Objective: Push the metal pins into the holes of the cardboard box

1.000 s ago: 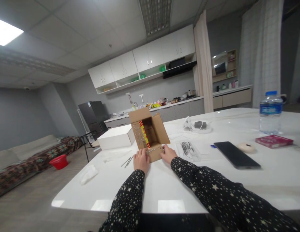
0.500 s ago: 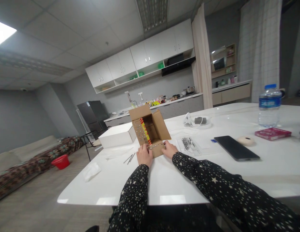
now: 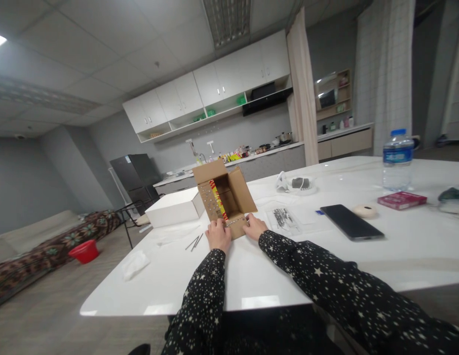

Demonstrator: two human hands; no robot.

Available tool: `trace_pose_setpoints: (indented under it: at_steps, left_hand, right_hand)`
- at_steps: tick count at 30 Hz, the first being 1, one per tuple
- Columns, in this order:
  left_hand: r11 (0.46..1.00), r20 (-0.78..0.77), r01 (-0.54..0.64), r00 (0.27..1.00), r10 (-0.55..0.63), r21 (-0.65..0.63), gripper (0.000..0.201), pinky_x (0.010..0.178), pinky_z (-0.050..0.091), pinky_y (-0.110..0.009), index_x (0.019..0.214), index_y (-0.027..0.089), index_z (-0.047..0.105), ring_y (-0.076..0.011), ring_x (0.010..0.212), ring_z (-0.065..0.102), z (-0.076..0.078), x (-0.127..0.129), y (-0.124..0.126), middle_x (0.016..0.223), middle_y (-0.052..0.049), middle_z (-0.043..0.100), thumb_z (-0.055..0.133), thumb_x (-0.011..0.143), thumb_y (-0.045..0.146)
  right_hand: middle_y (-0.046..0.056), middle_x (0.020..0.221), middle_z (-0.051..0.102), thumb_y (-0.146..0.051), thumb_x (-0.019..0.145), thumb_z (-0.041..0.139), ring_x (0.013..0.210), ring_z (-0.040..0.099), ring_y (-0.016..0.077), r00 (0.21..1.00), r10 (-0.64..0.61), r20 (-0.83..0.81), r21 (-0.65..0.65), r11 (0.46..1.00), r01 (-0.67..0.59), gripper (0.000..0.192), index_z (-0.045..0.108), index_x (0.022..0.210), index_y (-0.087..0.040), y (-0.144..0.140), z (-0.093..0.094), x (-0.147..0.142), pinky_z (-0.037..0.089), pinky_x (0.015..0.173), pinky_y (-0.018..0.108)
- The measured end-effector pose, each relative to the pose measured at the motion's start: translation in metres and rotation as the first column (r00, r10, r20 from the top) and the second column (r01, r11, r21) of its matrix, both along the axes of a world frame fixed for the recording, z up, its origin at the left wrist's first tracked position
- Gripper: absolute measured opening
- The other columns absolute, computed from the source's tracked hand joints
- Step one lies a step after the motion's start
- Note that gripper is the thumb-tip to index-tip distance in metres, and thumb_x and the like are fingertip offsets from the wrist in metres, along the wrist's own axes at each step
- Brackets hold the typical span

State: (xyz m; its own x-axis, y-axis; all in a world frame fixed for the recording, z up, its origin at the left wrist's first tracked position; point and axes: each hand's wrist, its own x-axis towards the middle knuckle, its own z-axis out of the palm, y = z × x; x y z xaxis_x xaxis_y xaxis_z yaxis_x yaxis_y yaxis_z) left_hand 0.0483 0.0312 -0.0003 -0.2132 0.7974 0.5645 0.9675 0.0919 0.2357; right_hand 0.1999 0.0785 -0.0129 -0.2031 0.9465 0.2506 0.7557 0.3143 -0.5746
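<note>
On the left of the white bench (image 3: 251, 276), a crumpled tissue (image 3: 135, 265) lies near and a white box (image 3: 173, 210) far, with thin rods (image 3: 194, 242) beside the left hand (image 3: 219, 235). The open cardboard box (image 3: 233, 198) is held between the hands, its near flap (image 3: 237, 228) gripped at the left by the left hand and at the right by the right hand (image 3: 254, 228). The flap seems to be being steadied; an even two-sided hold would be called for by any further move. No writing can be read on its red-and-yellow strip (image 3: 218, 200), nor, farther right, on the clear packet (image 3: 283, 220), blue-labelled bottle (image 3: 398, 158) or pink box (image 3: 401, 200).
</note>
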Motion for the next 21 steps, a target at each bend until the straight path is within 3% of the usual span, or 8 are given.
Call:
trace_pose_setpoints:
  at_steps: [11,21]
  left_hand:
    - [0.988,0.01,0.142,0.99,-0.143,0.057,0.029,0.087,0.036,-0.039,0.105,0.02,0.056,-0.0229,0.1,0.054,0.001,-0.011,-0.006,0.1,-0.007,0.056,0.049,0.077,0.015]
    - [0.93,-0.024,0.257,0.965,-0.26,0.263,0.03,0.091,0.04,-0.034,0.107,0.021,0.057,-0.0189,0.099,0.057,0.005,-0.024,-0.017,0.099,-0.006,0.06,0.048,0.081,0.011]
  right_hand:
    - [0.008,0.098,0.067,-0.031,0.08,0.047,0.091,0.062,0.0238,1.0,-0.003,0.025,0.018,1.0,0.003,0.028,0.047,0.105,-0.02,-0.001,-0.002,-0.004,0.036,0.071,0.03]
    - [0.006,0.097,0.067,-0.031,0.08,0.048,0.089,0.062,0.0218,1.0,0.002,0.019,0.027,1.0,-0.002,0.027,0.048,0.105,-0.02,-0.002,-0.004,-0.005,0.036,0.07,0.029]
